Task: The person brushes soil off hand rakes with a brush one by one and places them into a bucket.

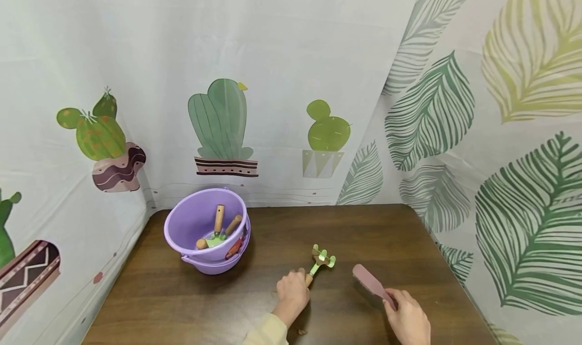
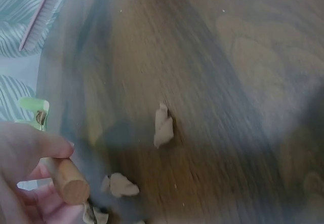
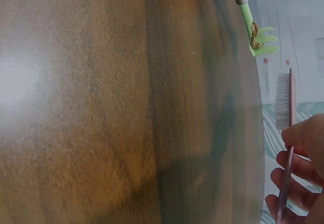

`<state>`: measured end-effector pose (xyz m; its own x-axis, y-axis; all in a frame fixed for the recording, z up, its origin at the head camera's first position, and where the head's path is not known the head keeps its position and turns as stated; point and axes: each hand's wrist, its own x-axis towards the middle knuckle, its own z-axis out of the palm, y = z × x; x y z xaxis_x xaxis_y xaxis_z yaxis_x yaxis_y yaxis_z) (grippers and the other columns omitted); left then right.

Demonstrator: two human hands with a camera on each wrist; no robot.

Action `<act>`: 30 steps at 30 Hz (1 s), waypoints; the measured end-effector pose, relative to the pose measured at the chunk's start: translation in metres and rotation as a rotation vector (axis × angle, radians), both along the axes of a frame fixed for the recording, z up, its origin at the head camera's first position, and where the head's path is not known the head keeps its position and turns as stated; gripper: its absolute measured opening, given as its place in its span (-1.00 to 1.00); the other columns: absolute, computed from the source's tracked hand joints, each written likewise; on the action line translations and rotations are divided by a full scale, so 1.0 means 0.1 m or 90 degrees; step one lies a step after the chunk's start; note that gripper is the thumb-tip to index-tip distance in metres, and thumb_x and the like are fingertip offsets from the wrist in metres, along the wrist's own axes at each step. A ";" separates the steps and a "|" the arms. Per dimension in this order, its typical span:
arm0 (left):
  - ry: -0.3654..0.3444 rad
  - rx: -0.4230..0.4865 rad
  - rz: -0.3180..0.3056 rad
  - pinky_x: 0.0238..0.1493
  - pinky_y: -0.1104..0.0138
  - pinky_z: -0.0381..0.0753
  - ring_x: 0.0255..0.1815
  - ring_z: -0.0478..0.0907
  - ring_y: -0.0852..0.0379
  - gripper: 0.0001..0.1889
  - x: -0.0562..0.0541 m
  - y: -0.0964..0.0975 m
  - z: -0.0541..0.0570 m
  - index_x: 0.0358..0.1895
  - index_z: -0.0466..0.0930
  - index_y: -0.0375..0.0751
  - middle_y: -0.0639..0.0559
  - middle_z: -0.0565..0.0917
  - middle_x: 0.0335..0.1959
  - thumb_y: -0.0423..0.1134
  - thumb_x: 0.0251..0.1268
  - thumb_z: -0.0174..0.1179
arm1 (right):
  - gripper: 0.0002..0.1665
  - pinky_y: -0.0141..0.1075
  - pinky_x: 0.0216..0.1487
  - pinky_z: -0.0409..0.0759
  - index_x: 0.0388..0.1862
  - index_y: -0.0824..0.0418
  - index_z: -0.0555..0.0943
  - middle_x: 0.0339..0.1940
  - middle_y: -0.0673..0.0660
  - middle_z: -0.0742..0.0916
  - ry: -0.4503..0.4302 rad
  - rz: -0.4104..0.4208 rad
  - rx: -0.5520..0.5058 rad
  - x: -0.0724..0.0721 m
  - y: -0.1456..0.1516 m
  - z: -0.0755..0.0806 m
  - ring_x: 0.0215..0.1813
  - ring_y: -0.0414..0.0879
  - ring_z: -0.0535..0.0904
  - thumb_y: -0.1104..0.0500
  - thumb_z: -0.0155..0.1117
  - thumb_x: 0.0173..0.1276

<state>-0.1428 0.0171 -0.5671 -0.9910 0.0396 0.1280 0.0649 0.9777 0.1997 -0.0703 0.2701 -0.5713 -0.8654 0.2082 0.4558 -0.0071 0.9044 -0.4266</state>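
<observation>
My left hand (image 1: 293, 290) grips the wooden handle of a small green hand rake (image 1: 322, 258), its tines pointing away over the table. In the right wrist view, a brown scrap (image 3: 255, 37) is caught at the rake's tines. My right hand (image 1: 407, 317) holds a pink brush (image 1: 370, 280) by its thin handle, apart from the rake. White bristles (image 3: 282, 100) show along one side of it. Beneath my left hand, crumpled brown pieces (image 2: 163, 126) lie on the wood, one close to the butt of the rake handle (image 2: 76, 189).
A purple bucket (image 1: 217, 267) stands at the back left of the brown table (image 1: 364, 229). Inside it are several wooden-handled tools (image 1: 219, 218), with green metal showing. A printed cloth (image 1: 282, 57) with cacti and leaves hangs behind and beside the table.
</observation>
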 end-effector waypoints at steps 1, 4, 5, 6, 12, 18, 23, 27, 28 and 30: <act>-0.004 -0.001 -0.001 -0.69 0.20 0.42 -0.65 0.52 -0.01 -0.72 0.00 -0.02 0.00 -0.48 0.43 -0.08 -0.01 0.47 -0.64 -0.19 -0.25 0.36 | -0.71 0.07 -0.43 0.51 -0.29 0.08 0.66 -0.36 0.03 0.68 -0.003 0.001 -0.002 0.00 -0.01 0.00 -0.34 0.08 0.63 0.22 0.44 -0.09; -0.015 0.001 -0.008 -0.71 0.22 0.40 -0.66 0.50 0.00 -0.74 0.01 -0.07 0.01 -0.47 0.44 -0.07 -0.01 0.46 -0.64 -0.21 -0.25 0.35 | -0.71 0.06 -0.42 0.53 -0.28 0.07 0.66 -0.35 0.02 0.69 -0.014 0.000 -0.005 0.00 -0.03 0.00 -0.33 0.07 0.64 0.21 0.43 -0.08; -0.019 0.001 -0.011 -0.71 0.22 0.39 -0.66 0.49 0.01 -0.74 0.01 -0.09 0.01 -0.46 0.44 -0.07 -0.01 0.46 -0.64 -0.21 -0.25 0.35 | -0.71 0.06 -0.42 0.53 -0.28 0.07 0.66 -0.34 0.02 0.69 -0.019 0.001 -0.007 0.01 -0.04 0.00 -0.32 0.08 0.64 0.21 0.43 -0.07; -0.020 -0.001 -0.014 -0.71 0.22 0.39 -0.66 0.49 0.02 -0.74 0.01 -0.11 0.02 -0.46 0.45 -0.07 0.00 0.46 -0.63 -0.21 -0.25 0.36 | -0.71 0.06 -0.41 0.53 -0.28 0.07 0.66 -0.34 0.02 0.69 -0.023 0.001 -0.007 0.01 -0.05 0.00 -0.31 0.08 0.64 0.21 0.43 -0.07; -0.016 -0.019 -0.024 -0.68 0.21 0.43 -0.61 0.52 0.00 -0.73 -0.02 -0.28 0.04 -0.43 0.46 -0.05 0.00 0.49 -0.58 -0.17 -0.24 0.37 | -0.71 0.06 -0.38 0.53 -0.27 0.06 0.66 -0.31 0.03 0.70 -0.028 0.008 -0.007 0.00 -0.09 -0.02 -0.27 0.10 0.64 0.19 0.43 -0.07; 0.009 -0.025 -0.031 -0.65 0.18 0.44 -0.60 0.53 -0.02 -0.70 -0.04 -0.48 0.05 -0.45 0.45 -0.03 0.01 0.50 -0.57 -0.15 -0.27 0.39 | -0.70 0.04 -0.40 0.53 -0.28 0.05 0.66 -0.33 0.00 0.69 -0.029 0.012 -0.005 -0.01 -0.14 0.00 -0.30 0.05 0.64 0.20 0.44 -0.07; 0.033 -0.037 -0.037 -0.65 0.18 0.44 -0.59 0.52 0.00 -0.67 -0.01 -0.62 0.07 -0.43 0.46 -0.02 0.02 0.50 -0.56 -0.11 -0.28 0.42 | -0.71 0.01 -0.45 0.52 -0.27 0.02 0.66 -0.34 -0.03 0.68 -0.040 0.019 -0.008 -0.06 -0.24 0.04 -0.31 0.02 0.63 0.18 0.43 -0.05; 0.074 -0.040 -0.054 -0.67 0.18 0.44 -0.61 0.51 0.02 -0.67 0.03 -0.71 0.10 -0.47 0.46 -0.02 0.03 0.48 -0.59 -0.12 -0.32 0.44 | -0.71 -0.04 -0.50 0.51 -0.28 0.02 0.66 -0.35 -0.04 0.68 -0.030 0.032 -0.006 -0.11 -0.33 0.08 -0.34 -0.01 0.63 0.19 0.43 -0.06; 0.082 -0.040 -0.059 -0.67 0.18 0.43 -0.61 0.51 0.02 -0.67 0.04 -0.74 0.10 -0.47 0.46 -0.03 0.03 0.47 -0.60 -0.13 -0.33 0.43 | -0.71 -0.04 -0.50 0.50 -0.28 0.01 0.66 -0.35 -0.04 0.68 -0.026 0.036 -0.005 -0.12 -0.36 0.09 -0.35 -0.02 0.63 0.20 0.44 -0.07; 0.100 -0.041 -0.069 -0.68 0.19 0.43 -0.62 0.50 0.02 -0.67 0.06 -0.78 0.12 -0.47 0.46 -0.04 0.03 0.47 -0.61 -0.14 -0.35 0.43 | -0.70 -0.06 -0.51 0.50 -0.29 0.01 0.67 -0.36 -0.05 0.68 -0.013 0.045 -0.002 -0.15 -0.41 0.11 -0.35 -0.03 0.63 0.21 0.45 -0.09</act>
